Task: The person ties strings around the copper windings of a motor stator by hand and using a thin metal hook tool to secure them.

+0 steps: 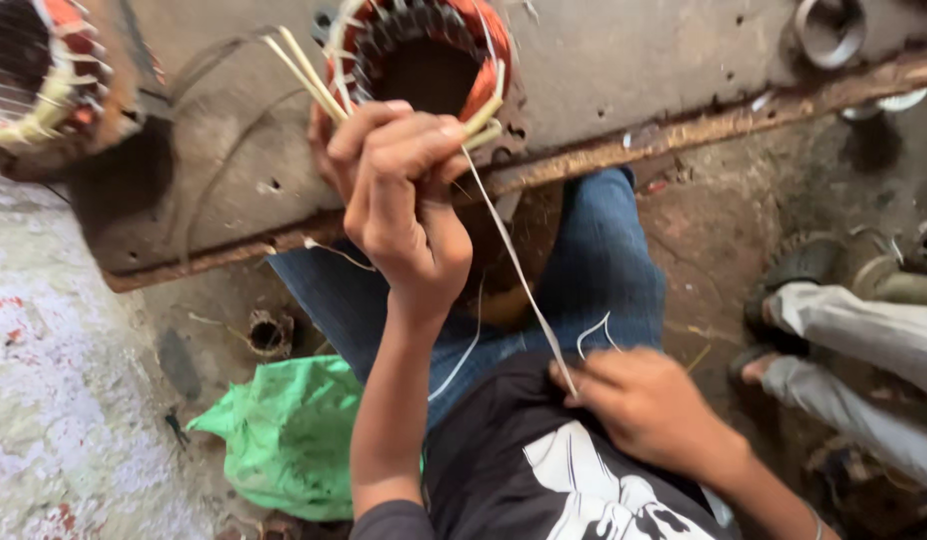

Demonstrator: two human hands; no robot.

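1. Bench [234, 190] – a worn slab across the top, with the stator [424, 60] on its near edge and a second winding [44, 80] at far left.
2. Left hand [399, 195] – closed against the stator's near rim, fingers clamped on pale sleeves [304, 72] and the tape's upper end.
3. Right hand [649, 405] – low by the lap, pinching the tape's lower end.
4. Tape [519, 275] – taut, its long axis slanting from stator down to the right hand; the left hand is nearer the stator.
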